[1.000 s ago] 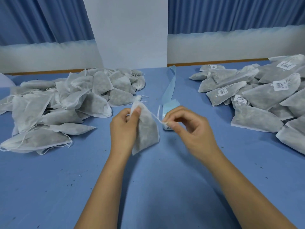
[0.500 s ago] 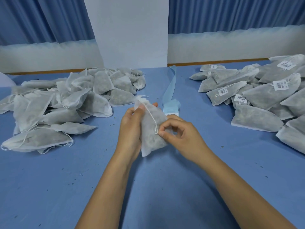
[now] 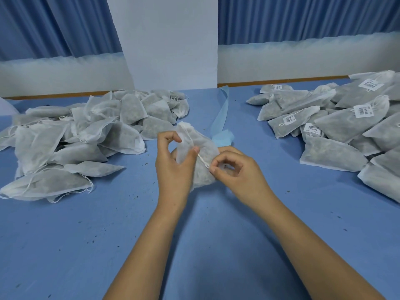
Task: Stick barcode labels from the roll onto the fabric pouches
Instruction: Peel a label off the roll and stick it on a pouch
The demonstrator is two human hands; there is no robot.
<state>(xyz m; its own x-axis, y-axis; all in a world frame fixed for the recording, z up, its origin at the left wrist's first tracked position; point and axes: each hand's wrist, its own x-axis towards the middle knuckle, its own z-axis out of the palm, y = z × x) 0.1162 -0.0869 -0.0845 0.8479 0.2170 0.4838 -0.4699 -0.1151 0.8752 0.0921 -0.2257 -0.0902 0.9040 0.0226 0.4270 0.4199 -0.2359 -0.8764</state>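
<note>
My left hand [image 3: 173, 167] holds a white fabric pouch [image 3: 204, 152] above the blue table, thumb pressed on its front. My right hand [image 3: 236, 172] pinches the pouch's white drawstring [image 3: 202, 159] against the pouch face, and a small label seems to sit under its fingers, mostly hidden. The light-blue label roll strip [image 3: 223, 118] lies on the table just behind the pouch, its backing trailing toward the wall.
A heap of unlabelled pouches [image 3: 82, 135] fills the left of the blue table [image 3: 108, 234]. A heap of pouches with barcode labels [image 3: 346, 124] lies at the right. A white wall panel [image 3: 171, 40] and blue curtains stand behind.
The pouch went from hanging upright to lying tilted across my left palm. My right hand moved from the label roll onto the pouch face with the drawstring.
</note>
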